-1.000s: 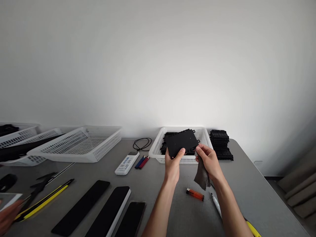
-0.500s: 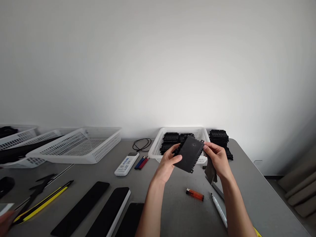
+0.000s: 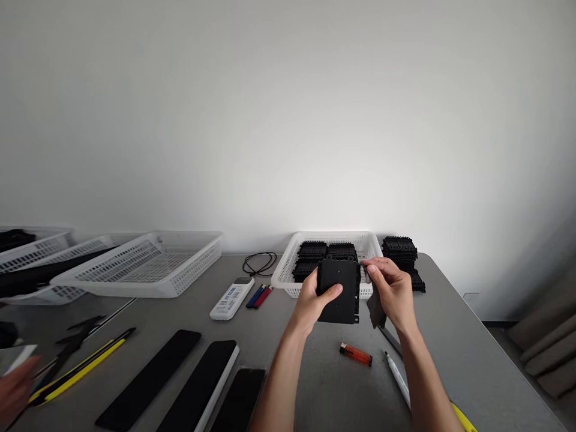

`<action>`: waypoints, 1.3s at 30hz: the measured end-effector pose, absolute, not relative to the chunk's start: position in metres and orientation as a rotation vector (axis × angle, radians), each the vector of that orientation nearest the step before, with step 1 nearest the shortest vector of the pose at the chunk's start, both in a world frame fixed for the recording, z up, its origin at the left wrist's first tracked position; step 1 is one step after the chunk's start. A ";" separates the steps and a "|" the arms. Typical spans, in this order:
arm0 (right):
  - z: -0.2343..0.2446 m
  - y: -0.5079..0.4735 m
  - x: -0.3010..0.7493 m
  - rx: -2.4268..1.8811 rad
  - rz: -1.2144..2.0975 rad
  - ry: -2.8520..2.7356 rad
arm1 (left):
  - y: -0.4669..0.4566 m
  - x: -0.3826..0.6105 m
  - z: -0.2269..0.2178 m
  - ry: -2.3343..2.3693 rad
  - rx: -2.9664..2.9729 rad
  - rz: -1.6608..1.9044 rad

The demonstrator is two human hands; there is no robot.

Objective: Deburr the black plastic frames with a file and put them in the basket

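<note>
My left hand [image 3: 312, 302] is closed on a flat black plastic plate [image 3: 344, 305] with a toothed edge, thumb across its face, and holds it up above the table. At the plate's upper right corner, my right hand [image 3: 390, 291] pinches a limp dark grey strip [image 3: 376, 309], perhaps cloth or sandpaper; the fingertips are close to the toothed edge, and I cannot tell whether they touch it. Behind the plate stands a white basket [image 3: 284, 264] with similar black parts [image 3: 312, 250]. Below the hands lie an orange lighter [image 3: 356, 354] and a white marker [image 3: 396, 378].
More black parts [image 3: 399, 249] are stacked right of the basket. Leftward lie a white device [image 3: 232, 299], blue and red lighters [image 3: 259, 296], a black cable [image 3: 260, 264], dark slabs [image 3: 150, 378], a yellow cutter [image 3: 83, 369] and white baskets [image 3: 135, 264]. Another person's hand [image 3: 18, 387] shows at far left.
The plate has turned from slanted to nearly upright and moved slightly left and down. My right hand has followed its edge leftward with the strip. The other person's hand has come further into view.
</note>
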State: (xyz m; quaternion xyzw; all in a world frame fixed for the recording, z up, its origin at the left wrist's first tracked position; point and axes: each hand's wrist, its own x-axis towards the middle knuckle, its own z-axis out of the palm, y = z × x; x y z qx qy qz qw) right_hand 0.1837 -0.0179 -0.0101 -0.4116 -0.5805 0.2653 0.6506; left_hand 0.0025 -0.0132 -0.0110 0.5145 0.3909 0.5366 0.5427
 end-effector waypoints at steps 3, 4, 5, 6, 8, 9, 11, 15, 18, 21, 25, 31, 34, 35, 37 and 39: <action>-0.011 -0.018 0.181 -0.928 0.647 -1.389 | -0.015 0.007 -0.010 0.930 1.187 1.314; -0.011 -0.018 0.181 -0.930 0.654 -1.414 | -0.016 0.008 -0.009 0.925 1.171 1.327; -0.011 -0.018 0.181 -0.928 0.658 -1.439 | -0.017 0.008 -0.009 0.918 1.157 1.334; -0.011 -0.018 0.181 -0.922 0.659 -1.459 | -0.017 0.009 -0.008 0.910 1.148 1.335; -0.011 -0.019 0.181 -0.909 0.655 -1.461 | -0.018 0.009 -0.006 0.900 1.148 1.327; -0.011 -0.020 0.181 -0.912 0.652 -1.437 | -0.019 0.009 -0.006 0.898 1.155 1.324; -0.012 -0.021 0.180 -0.941 0.644 -1.358 | -0.019 0.008 -0.006 0.894 1.182 1.326; -0.010 -0.026 0.176 -1.022 0.547 -1.316 | -0.020 0.008 -0.008 0.884 1.244 1.344; -0.006 -0.029 0.174 -1.027 0.364 -1.417 | -0.019 0.009 -0.010 0.895 1.254 1.343; -0.003 -0.032 0.172 -1.011 0.310 -1.536 | -0.018 0.009 -0.011 0.928 1.171 1.369; 0.000 -0.038 0.168 -1.005 0.402 -1.679 | -0.013 0.005 -0.011 0.933 0.973 1.442; 0.006 -0.050 0.169 -1.056 0.528 -1.879 | -0.009 -0.002 -0.012 0.890 0.888 1.495; 0.007 -0.053 0.174 -1.075 0.552 -1.954 | -0.009 -0.004 -0.012 0.891 0.910 1.471; 0.008 -0.053 0.176 -1.065 0.574 -1.975 | -0.009 -0.005 -0.012 0.889 0.917 1.455; 0.009 -0.053 0.179 -1.032 0.623 -2.002 | -0.009 -0.006 -0.011 0.884 0.934 1.422; 0.010 -0.053 0.180 -1.019 0.638 -1.986 | -0.010 -0.007 -0.011 0.883 0.950 1.401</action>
